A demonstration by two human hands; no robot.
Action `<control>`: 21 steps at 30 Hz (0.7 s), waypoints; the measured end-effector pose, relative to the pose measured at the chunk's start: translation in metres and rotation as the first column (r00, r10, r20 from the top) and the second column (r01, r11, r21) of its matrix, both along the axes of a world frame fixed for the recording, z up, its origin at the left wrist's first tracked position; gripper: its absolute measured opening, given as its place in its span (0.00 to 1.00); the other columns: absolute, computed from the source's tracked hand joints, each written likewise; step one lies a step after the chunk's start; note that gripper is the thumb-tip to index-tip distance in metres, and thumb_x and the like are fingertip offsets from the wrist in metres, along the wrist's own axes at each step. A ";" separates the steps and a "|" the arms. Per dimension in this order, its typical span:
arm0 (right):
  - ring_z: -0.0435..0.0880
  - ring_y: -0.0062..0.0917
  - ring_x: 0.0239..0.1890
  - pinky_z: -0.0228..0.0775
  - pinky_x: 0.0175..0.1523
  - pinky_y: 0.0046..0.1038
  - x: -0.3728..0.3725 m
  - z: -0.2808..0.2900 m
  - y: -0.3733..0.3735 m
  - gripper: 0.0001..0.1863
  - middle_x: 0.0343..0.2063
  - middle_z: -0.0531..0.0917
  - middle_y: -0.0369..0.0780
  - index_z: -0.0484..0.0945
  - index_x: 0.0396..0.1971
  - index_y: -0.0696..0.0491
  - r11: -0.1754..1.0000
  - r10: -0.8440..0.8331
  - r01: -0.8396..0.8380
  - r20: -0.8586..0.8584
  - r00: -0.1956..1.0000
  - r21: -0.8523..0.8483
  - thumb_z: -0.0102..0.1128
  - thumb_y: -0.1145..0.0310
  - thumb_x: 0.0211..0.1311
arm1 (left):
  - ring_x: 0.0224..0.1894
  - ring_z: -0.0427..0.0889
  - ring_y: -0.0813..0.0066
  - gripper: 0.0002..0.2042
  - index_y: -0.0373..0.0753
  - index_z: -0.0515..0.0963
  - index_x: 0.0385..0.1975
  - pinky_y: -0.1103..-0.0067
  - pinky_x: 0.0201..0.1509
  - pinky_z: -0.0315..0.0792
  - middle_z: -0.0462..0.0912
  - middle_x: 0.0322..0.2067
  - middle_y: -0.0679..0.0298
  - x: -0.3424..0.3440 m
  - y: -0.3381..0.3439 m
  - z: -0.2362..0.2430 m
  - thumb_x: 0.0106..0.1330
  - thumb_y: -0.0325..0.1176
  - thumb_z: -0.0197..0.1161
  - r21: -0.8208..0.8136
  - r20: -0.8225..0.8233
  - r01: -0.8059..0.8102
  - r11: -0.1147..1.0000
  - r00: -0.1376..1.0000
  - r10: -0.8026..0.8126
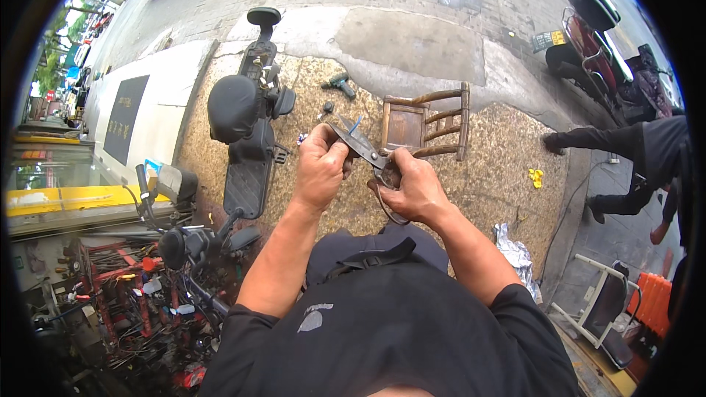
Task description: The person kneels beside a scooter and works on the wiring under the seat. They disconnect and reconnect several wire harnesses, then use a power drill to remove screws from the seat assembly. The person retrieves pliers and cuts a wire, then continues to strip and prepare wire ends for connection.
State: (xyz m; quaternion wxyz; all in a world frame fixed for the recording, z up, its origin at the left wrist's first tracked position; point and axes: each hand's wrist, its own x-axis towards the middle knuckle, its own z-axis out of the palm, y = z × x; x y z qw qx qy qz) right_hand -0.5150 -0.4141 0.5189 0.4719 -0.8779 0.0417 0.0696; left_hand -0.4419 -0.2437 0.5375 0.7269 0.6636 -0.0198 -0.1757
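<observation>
Gripping scissors [365, 150], right hand [413, 187] curled

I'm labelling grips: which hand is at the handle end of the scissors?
The right hand. It grips the scissors there, while the left hand is beside the blades.

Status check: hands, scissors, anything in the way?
Right hand gripping scissors by the handles. Left hand at the blades, its hold unclear. Wooden chair and drill on ground beyond, not blocking the hands.

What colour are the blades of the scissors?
The scissors have dull grey blades, best seen in the head view.
</observation>
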 end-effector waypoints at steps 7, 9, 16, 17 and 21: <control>0.81 0.51 0.37 0.72 0.42 0.46 -0.008 -0.003 -0.007 0.21 0.28 0.80 0.55 0.71 0.37 0.61 1.000 0.010 -0.010 -0.005 1.000 0.000 0.67 0.61 0.55 | 0.21 0.70 0.84 0.02 0.36 0.72 0.34 0.85 0.21 0.66 0.77 0.25 0.66 -0.005 -0.006 -0.001 0.67 0.23 0.53 0.023 0.000 0.036 0.999 0.999 -0.036; 0.80 0.52 0.37 0.72 0.41 0.45 -0.011 -0.007 -0.010 0.21 0.28 0.80 0.56 0.71 0.37 0.62 1.000 -0.001 0.001 0.030 1.000 -0.006 0.67 0.61 0.55 | 0.22 0.71 0.83 0.02 0.36 0.72 0.35 0.84 0.22 0.67 0.77 0.27 0.65 -0.007 -0.008 -0.001 0.66 0.23 0.53 -0.028 -0.033 0.046 0.999 0.998 -0.047; 0.71 0.19 0.28 0.67 0.35 0.26 -0.016 -0.017 -0.033 0.19 0.26 0.77 0.35 0.73 0.40 0.60 0.941 0.116 -0.053 -0.172 0.978 0.333 0.69 0.62 0.59 | 0.25 0.76 0.82 0.08 0.33 0.73 0.43 0.83 0.26 0.70 0.82 0.33 0.62 -0.004 -0.002 0.007 0.65 0.24 0.56 -0.147 -0.215 0.175 0.974 0.955 -0.204; 0.67 0.15 0.30 0.65 0.35 0.23 -0.019 -0.017 -0.036 0.17 0.27 0.74 0.31 0.74 0.38 0.60 0.902 0.142 -0.078 -0.121 0.982 0.424 0.67 0.62 0.61 | 0.25 0.76 0.82 0.09 0.33 0.73 0.43 0.83 0.26 0.70 0.82 0.33 0.62 -0.004 -0.001 0.008 0.65 0.24 0.56 -0.147 -0.225 0.185 0.972 0.950 -0.215; 0.68 0.17 0.30 0.66 0.35 0.25 -0.021 -0.017 -0.038 0.17 0.26 0.75 0.32 0.74 0.37 0.60 0.889 0.170 -0.096 -0.128 0.977 0.447 0.67 0.62 0.60 | 0.26 0.76 0.82 0.08 0.33 0.73 0.43 0.83 0.27 0.71 0.82 0.32 0.63 -0.004 0.001 0.010 0.66 0.24 0.56 -0.127 -0.217 0.225 0.966 0.944 -0.248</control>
